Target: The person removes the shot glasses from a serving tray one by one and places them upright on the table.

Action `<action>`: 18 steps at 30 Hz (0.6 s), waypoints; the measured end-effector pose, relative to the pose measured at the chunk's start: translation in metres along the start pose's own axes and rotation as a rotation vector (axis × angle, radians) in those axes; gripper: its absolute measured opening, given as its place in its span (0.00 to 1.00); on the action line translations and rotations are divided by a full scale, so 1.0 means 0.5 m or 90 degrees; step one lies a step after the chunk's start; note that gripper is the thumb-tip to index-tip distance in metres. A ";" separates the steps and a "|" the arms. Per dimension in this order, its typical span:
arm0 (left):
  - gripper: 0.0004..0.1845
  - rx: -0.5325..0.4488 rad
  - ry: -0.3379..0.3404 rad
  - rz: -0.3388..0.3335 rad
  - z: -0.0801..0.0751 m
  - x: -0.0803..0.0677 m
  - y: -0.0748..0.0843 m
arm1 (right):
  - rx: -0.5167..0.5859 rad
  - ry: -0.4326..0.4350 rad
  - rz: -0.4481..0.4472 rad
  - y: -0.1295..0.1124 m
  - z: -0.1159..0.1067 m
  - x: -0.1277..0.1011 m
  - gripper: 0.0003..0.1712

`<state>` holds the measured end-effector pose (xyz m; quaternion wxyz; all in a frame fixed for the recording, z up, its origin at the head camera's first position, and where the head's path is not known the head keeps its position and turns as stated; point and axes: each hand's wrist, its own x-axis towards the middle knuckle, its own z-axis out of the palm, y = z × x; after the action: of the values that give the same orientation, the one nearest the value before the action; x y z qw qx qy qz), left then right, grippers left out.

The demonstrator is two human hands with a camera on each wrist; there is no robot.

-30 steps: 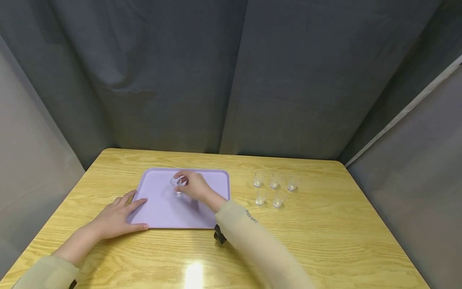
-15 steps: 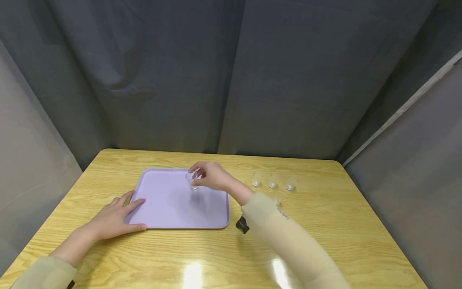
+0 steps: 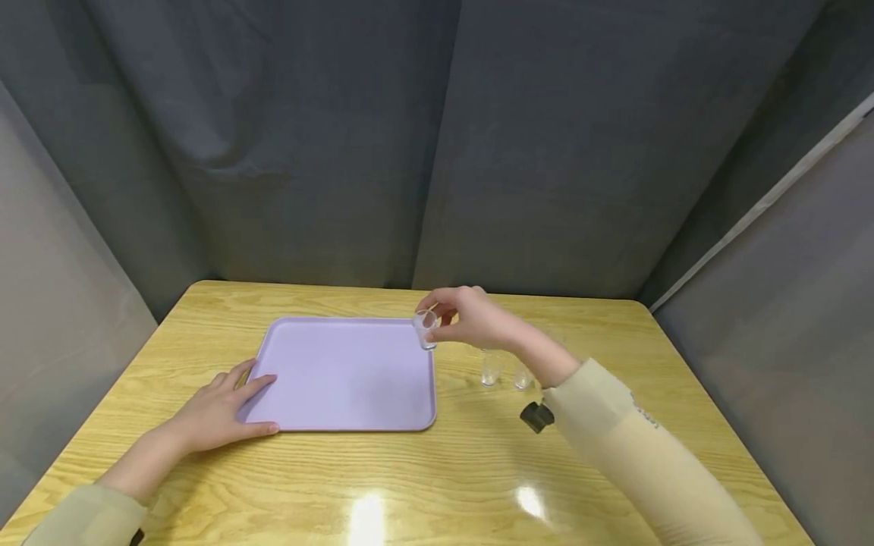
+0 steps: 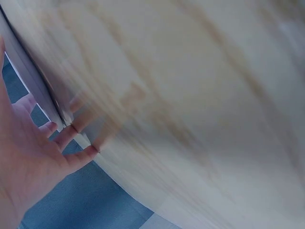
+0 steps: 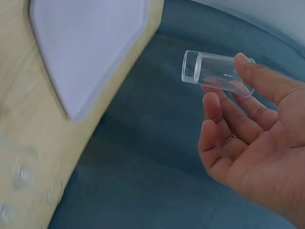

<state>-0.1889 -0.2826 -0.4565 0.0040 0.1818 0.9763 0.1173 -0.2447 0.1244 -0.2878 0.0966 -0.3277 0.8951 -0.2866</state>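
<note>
My right hand [image 3: 481, 322] pinches a small clear shot glass [image 3: 424, 332] between thumb and fingers, raised over the back right corner of the lilac tray [image 3: 341, 371]. In the right wrist view the thumb presses near one end of the glass [image 5: 217, 71], and its thick base points away from the palm. Nothing shows inside it. My left hand [image 3: 212, 417] rests at the tray's left edge with spread fingers, the thumb by the front left corner. The left wrist view shows the fingers of that hand [image 4: 35, 152] along the tray's edge.
Right of the tray, two more clear glasses [image 3: 490, 370] stand on the wooden table [image 3: 410, 485]. My right hand and wrist mostly cover other glasses behind them. Dark grey curtains [image 3: 328, 152] hang behind the table, with paler ones at the sides.
My right hand has lifted the glass off the tray's middle and carried it right to the back right corner. It now covers the back glasses. The left hand stays put.
</note>
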 end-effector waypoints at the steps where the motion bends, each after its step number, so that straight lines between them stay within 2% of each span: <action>1: 0.46 -0.001 -0.001 0.001 -0.001 0.000 0.001 | -0.006 0.004 -0.001 0.001 -0.009 -0.011 0.20; 8: 0.46 0.001 -0.002 0.002 -0.003 -0.002 0.002 | -0.040 0.045 0.006 0.025 -0.062 -0.083 0.21; 18: 0.47 0.003 0.002 0.003 -0.001 0.000 -0.001 | -0.054 0.097 0.040 0.093 -0.110 -0.173 0.20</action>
<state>-0.1890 -0.2833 -0.4563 0.0017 0.1840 0.9762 0.1150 -0.2229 0.2338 -0.2707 0.0229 -0.2804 0.9211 -0.2691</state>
